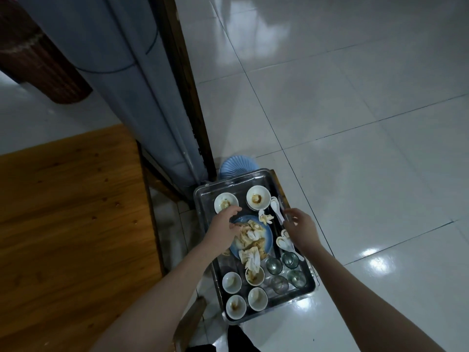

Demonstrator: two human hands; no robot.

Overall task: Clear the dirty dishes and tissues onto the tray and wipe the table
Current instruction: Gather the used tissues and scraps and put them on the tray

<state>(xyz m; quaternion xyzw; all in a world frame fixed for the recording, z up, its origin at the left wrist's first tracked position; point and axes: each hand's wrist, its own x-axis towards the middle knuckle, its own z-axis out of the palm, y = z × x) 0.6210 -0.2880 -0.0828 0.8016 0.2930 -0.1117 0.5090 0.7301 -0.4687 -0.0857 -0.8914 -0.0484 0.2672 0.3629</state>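
Currently, a rectangular shiny metal tray (234, 189) sits low over the white tiled floor (368, 123), and everything else is placed from it. At the middle of the tray lies a round blue plate (268, 237) heaped with crumpled, stained white tissues (250, 237), some spilling off its near edge. Two dirty white ceramic bowls (257, 198) stand at the tray's far end, and four more white bowls (236, 306) cluster at its near left corner. Four clear greenish glass cups (273, 266) fill the near right corner. White ceramic soup spoons (275, 209) lie along the tray's right side.

The left hand (225, 224) hovers over the tray's far left part, above the plate's edge. Its fingers are stretched out and loosely spread and grip nothing, with the thumb close to the tissues. The right hand (300, 224) is over the tray's right rim, its fingers relaxed and extended toward a spoon handle. Whether they touch it cannot be told, and nothing is held.

Left of the tray stretches a brown wooden table top (63, 224). Just beyond the tray's far end shows a pale blue ribbed round object (236, 166).
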